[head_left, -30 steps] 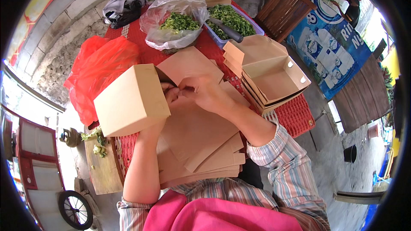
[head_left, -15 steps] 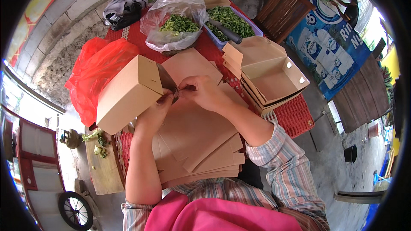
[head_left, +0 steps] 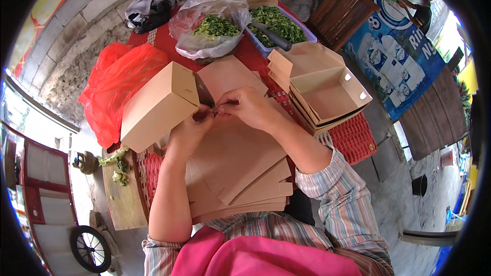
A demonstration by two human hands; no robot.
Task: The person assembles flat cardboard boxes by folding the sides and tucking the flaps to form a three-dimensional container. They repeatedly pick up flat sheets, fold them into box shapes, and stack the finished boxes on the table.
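Observation:
A brown cardboard box (head_left: 158, 107), partly folded up, is tilted on its side above a pile of flat cardboard sheets (head_left: 240, 158). My left hand (head_left: 197, 122) grips its near right corner, thumb and fingers pinched on the edge. My right hand (head_left: 245, 106) pinches at the same corner, its fingertips meeting those of the left. Whatever small flap lies between the fingertips is mostly hidden. To the right stand stacked folded boxes (head_left: 327, 94), the top one with its lid up and its inside showing.
Behind are a clear plastic bag (head_left: 186, 23) of chopped greens and a blue tray (head_left: 310, 37) of greens with a dark-handled knife (head_left: 276, 37) across it. A red plastic bag (head_left: 110, 87) lies left. A wooden board (head_left: 123, 204) with vegetable scraps sits near left. Another person (head_left: 422, 13) stands far right.
The held box and both hands have shifted slightly to the right in view. My fingertips stay pinched together at the box's corner.

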